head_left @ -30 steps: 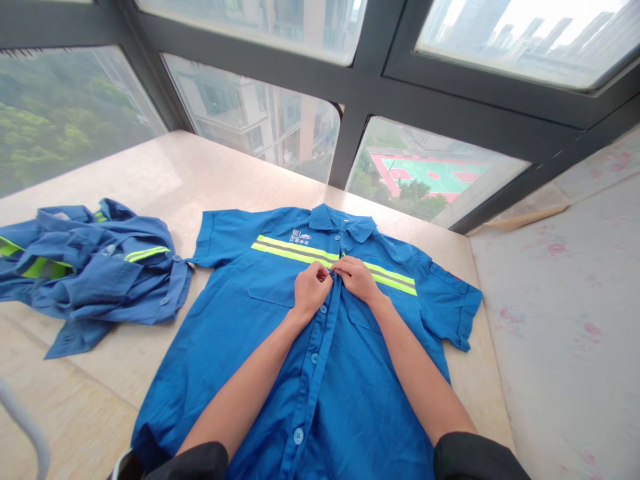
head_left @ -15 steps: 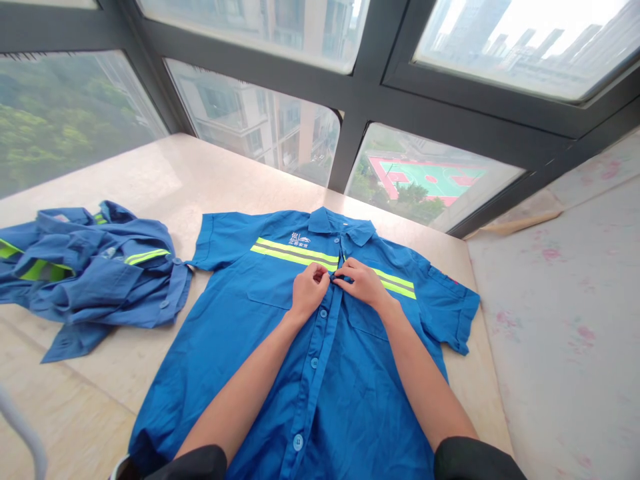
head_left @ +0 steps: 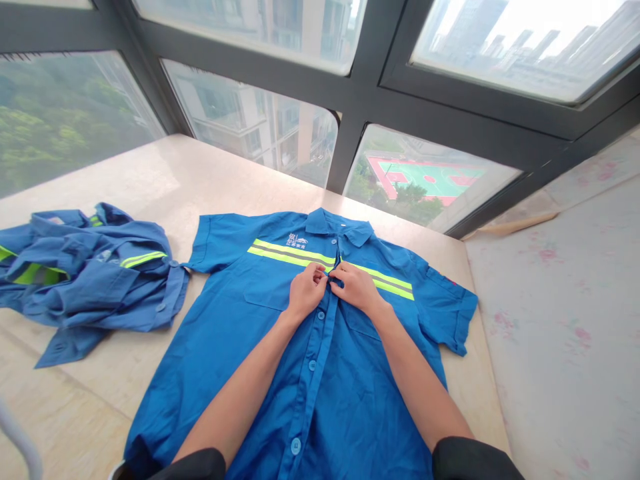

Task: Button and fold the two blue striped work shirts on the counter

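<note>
A blue short-sleeved work shirt (head_left: 260,333) lies spread out, collar away from me, with a yellow-green and grey reflective stripe (head_left: 285,255) across its chest. At the front opening, just below the stripe, my left hand (head_left: 306,291) pinches the shirt's edge. My right hand (head_left: 356,287) grips the other side of the opening right beside it, thumb and fingers bent together. My fingertips hide whatever small part lies between them. Below them, several round blue buttons, such as one button (head_left: 313,365), show along the placket.
A crumpled blue garment (head_left: 115,273) with reflective strips lies at the left on the pale stone sill (head_left: 165,173). Dark window frames (head_left: 350,100) rise behind. A flowered wall (head_left: 560,320) bounds the right side. A white curved tube (head_left: 20,437) enters at lower left.
Both hands stay at the same spot on the front opening, with small finger shifts; the right fingers are bent a little more. The whole view has shifted slightly.
</note>
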